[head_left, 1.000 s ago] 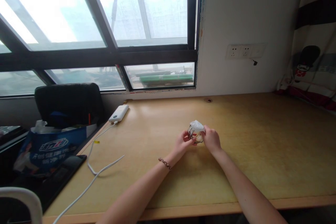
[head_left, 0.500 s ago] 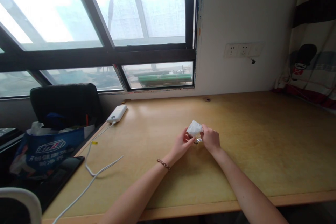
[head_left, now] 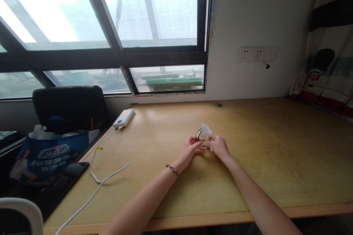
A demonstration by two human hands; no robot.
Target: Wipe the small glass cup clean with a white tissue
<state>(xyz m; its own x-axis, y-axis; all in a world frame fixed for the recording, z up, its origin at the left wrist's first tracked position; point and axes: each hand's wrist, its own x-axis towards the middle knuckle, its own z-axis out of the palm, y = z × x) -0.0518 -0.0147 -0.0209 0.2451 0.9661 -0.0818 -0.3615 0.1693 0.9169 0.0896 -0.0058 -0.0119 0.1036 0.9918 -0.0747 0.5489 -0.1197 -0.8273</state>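
Both my hands meet over the middle of the wooden desk (head_left: 275, 154). My left hand (head_left: 192, 147) pinches a small ring-shaped object (head_left: 199, 134), which looks like a bracelet or a watch. My right hand (head_left: 218, 147) is closed on a crumpled white tissue (head_left: 206, 130) that presses against the ring. A beaded bracelet (head_left: 172, 169) circles my left wrist. The ring is partly hidden by my fingers and the tissue.
A white power bank (head_left: 124, 118) lies at the desk's back left, its white cable (head_left: 102, 170) trailing to the front edge. A black chair (head_left: 70, 107) and a blue printed bag (head_left: 45, 154) stand to the left. Wall sockets (head_left: 255, 54) sit above the desk.
The tissue has turned from lying over the top of the ring to standing at its right side, so more of the ring shows. Both hands stay in the same spot.
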